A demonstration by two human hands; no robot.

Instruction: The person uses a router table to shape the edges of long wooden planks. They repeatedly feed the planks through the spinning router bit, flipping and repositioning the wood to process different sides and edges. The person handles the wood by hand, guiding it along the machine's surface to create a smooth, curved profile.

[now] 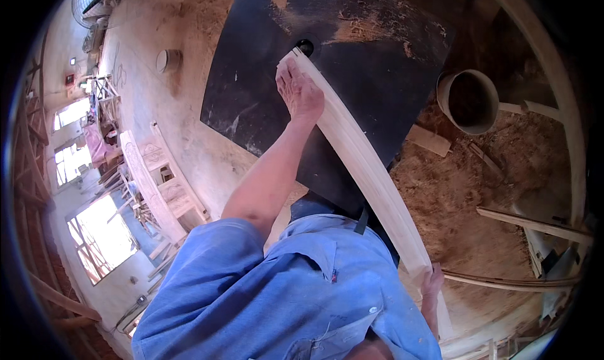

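Observation:
A long, pale, slightly curved wooden board [368, 157] runs from the dark machine table [251, 77] back past my right side. Its far end lies against a round black spindle [305, 46] set in the tabletop. Near that end, my left hand [301, 94] is closed over the wood, fingers reaching forward close to the spindle. At the board's near end my right hand [431, 281] grips its edge, low and beside my body. Part of the right hand's fingers is hidden by the wood.
Sawdust and shavings [371, 29] lie on the table's far side. Right of it stands a round bucket [469, 102], with wood offcuts [429, 140] on the dusty floor. Long wooden strips [535, 225] rest at far right. A wooden frame [170, 177] and a fan [94, 4] stand left.

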